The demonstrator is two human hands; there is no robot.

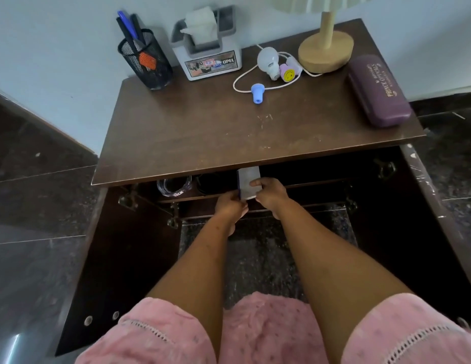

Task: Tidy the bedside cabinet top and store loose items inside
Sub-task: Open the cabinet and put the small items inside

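Partway through: both doors open, left hand (230, 206) and right hand (268, 193) closed in a shared grip on a grey book (249, 183) at the inner shelf (295, 186), bulb (267, 61), blue cap (257, 93) and glasses case (379, 90) left on top.

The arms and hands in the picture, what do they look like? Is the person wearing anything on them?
Both arms are bare from the short sleeves down. The left hand and right hand wear no gloves, and no rings, bracelets or watch show. The left sleeve and right sleeve are pink and loose, with small dots and a white lacy openwork trim along the edge.
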